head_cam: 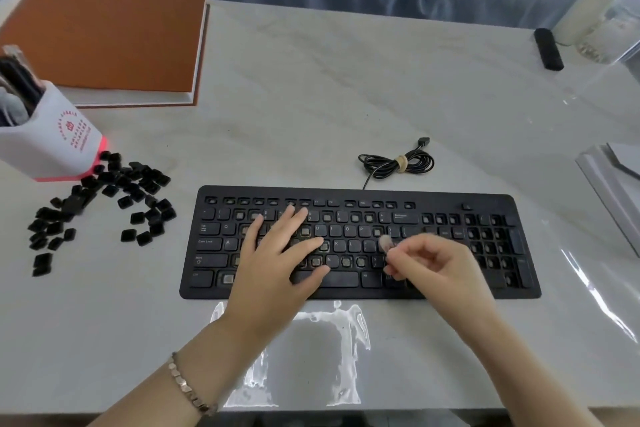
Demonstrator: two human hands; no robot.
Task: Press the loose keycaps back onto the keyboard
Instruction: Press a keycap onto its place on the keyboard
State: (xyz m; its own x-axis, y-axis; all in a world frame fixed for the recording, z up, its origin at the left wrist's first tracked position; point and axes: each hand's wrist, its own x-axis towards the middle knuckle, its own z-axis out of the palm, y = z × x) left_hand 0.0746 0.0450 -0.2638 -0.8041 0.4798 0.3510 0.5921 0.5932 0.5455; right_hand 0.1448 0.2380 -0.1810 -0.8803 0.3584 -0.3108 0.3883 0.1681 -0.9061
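The keyboard [360, 243] lies lengthwise, left to right. On it my left hand [277, 253] rests flat; my right hand [429, 267] curls above it, grasp unclear. Loose keycaps [104, 204] lie to its left.

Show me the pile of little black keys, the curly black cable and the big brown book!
Pile of loose black keycaps [110, 190], head view, on a cap mid-pile.
Coiled black cable [387, 165], head view, on its bunched loops.
Flat brown book [104, 35], head view, on its cover.

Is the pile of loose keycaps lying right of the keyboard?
No, the loose keycaps lie on the table left of the keyboard, beside the white pen holder.
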